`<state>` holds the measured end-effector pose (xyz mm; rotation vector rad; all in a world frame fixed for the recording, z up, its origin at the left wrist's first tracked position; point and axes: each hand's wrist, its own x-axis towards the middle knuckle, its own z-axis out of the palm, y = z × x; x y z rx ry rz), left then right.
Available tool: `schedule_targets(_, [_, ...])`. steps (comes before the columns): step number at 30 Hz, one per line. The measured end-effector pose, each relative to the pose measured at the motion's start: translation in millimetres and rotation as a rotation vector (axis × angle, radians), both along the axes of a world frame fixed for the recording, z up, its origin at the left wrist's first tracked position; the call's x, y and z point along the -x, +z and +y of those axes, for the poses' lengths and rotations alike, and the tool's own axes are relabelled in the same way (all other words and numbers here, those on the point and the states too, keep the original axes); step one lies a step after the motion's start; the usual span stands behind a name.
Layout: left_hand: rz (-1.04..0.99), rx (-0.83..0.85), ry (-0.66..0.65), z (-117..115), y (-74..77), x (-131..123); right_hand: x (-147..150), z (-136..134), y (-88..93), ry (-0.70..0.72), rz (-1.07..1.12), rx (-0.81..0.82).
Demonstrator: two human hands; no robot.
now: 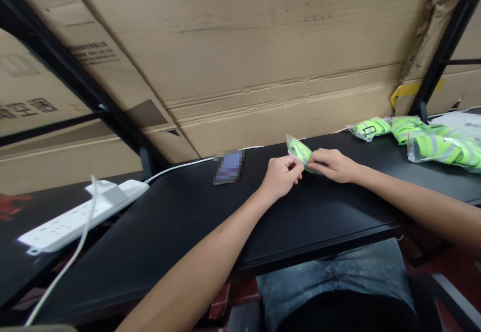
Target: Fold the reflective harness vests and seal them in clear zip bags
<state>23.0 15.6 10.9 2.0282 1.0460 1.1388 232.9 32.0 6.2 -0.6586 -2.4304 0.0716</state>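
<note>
In the middle of the black table (pixel 180 222), both my hands grip a small clear plastic bag (pixel 299 150) with a folded neon-green reflective strap inside. My left hand (pixel 282 176) is closed in a pinch at the bag's lower left edge. From the other side, my right hand (pixel 332 165) pinches its right edge, fingers closed. The bag's upper left end sticks up beyond my fingertips. My fingers hide its lower part.
Several bagged neon-green straps (pixel 445 144) lie at the right. A blurred-out phone-like item (pixel 229 166) rests left of my hands. A white power strip (pixel 82 217) with a plug and cable is farther left. Cardboard (pixel 263 61) stands behind the table; another person's hand (pixel 11 206) shows at the left edge.
</note>
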Motion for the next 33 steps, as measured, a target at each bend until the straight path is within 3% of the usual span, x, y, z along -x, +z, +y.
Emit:
schedule_targets(5, [0.024, -0.229, 0.033, 0.0, 4.2, -0.6, 6.1, 2.1, -2.2, -0.011, 0.163, 0.100])
schedule_targets(8, [0.078, -0.431, 0.051, -0.3, 5.4, 3.1, 3.3, 10.0, -2.8, -0.096, 0.370, 0.091])
schedule_targets(10, [0.103, -0.476, 0.032, -1.6, 5.8, 5.6, -2.5, 16.6, -3.3, -0.171, 0.513, 0.056])
schedule_targets(16, [0.219, -0.440, -0.042, -6.7, -1.9, 4.5, -7.9, 22.2, -10.7, -0.243, 0.189, 0.086])
schedule_targets(20, [0.263, -0.413, -0.087, -5.9, -2.4, 4.7, -2.6, 22.9, -15.4, -0.212, 0.216, 0.183])
schedule_targets(22, [0.230, -0.423, -0.008, -0.5, -0.4, 8.9, -3.0, 26.5, -18.6, -0.181, 0.327, 0.252])
schedule_targets(25, [0.177, -0.472, 0.265, 14.4, 0.2, 20.8, -7.7, 34.7, -26.2, -0.119, 0.504, 0.431])
schedule_targets(27, [0.266, -0.466, 0.333, 25.6, -2.6, 30.2, -11.7, 40.0, -30.9, -0.098, 0.554, 0.549])
schedule_targets(30, [0.518, -0.343, 0.207, 37.1, -9.0, 40.5, -16.4, 43.1, -27.9, -0.097, 0.522, 0.567])
schedule_targets(33, [0.566, -0.202, 0.121, 39.3, -11.3, 42.5, -21.9, 30.8, -5.4, -0.084, 0.351, 0.371])
